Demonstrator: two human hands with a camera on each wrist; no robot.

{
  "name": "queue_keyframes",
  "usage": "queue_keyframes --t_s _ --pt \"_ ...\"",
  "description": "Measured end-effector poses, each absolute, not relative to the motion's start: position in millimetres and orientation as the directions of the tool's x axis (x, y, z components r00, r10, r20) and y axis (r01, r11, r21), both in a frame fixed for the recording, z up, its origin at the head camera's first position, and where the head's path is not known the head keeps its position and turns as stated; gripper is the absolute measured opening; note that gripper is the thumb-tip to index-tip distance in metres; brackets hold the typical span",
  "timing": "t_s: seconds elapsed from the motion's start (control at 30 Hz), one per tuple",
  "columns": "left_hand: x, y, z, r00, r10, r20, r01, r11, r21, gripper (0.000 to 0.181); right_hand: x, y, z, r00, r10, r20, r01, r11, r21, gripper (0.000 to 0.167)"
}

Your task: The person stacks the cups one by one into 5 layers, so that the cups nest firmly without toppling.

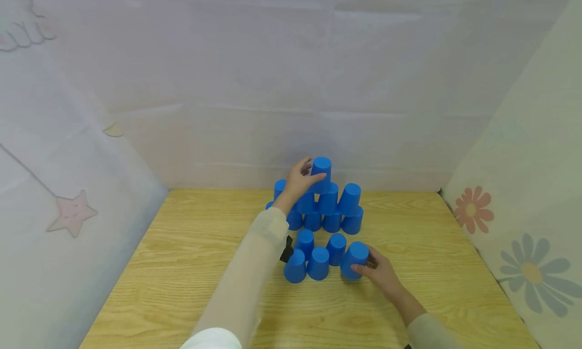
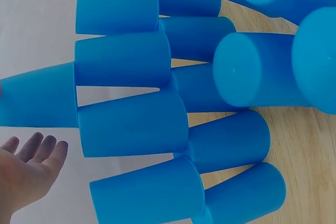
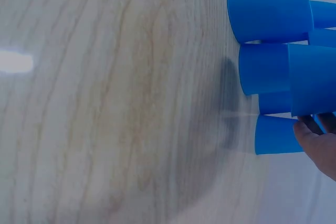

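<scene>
Blue upside-down cups form a stepped stack, with a lower row [image 1: 352,222], an upper row [image 1: 349,200] and a single top cup [image 1: 322,164]. My left hand [image 1: 297,180] is at that top cup, its thumb against the near side. In the left wrist view the fingers [image 2: 44,153] are spread and apart from the cup's wall. My right hand [image 1: 384,276] holds another upside-down cup [image 1: 353,259], thumb in front and fingers behind. In the right wrist view this held cup [image 3: 315,80] is off the table, overlapping cups behind it.
Several upside-down blue cups [image 1: 318,263] stand in a group in front of the stack, just left of the held cup. The wooden table [image 1: 191,268] meets a pale cloth backdrop [image 1: 254,86] behind. Patterned cloth walls [image 1: 482,258] flank both sides.
</scene>
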State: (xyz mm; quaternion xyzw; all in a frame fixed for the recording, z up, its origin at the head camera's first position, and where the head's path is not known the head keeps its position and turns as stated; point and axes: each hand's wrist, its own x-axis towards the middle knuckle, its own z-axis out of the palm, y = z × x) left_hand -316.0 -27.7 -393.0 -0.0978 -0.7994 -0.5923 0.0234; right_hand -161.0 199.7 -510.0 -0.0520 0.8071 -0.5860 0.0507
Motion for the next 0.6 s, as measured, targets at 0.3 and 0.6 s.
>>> queue_keyframes --t_s 0.3,0.6 --pt "-309.3 -40.3 -395.2 -0.974 0.128 0.188 0.214 0.239 0.947 0.065 -171.1 207.9 -494.3 -0.981 -0.191 -0.028 -0.033 0.311 -0.95 0.06" --pt "-294.7 -54.6 -400.0 -0.969 0.098 0.227 0.244 0.225 0.943 0.063 -179.4 215.1 -478.8 -0.974 -0.228 -0.012 -0.063 0.319 -0.946 0.06"
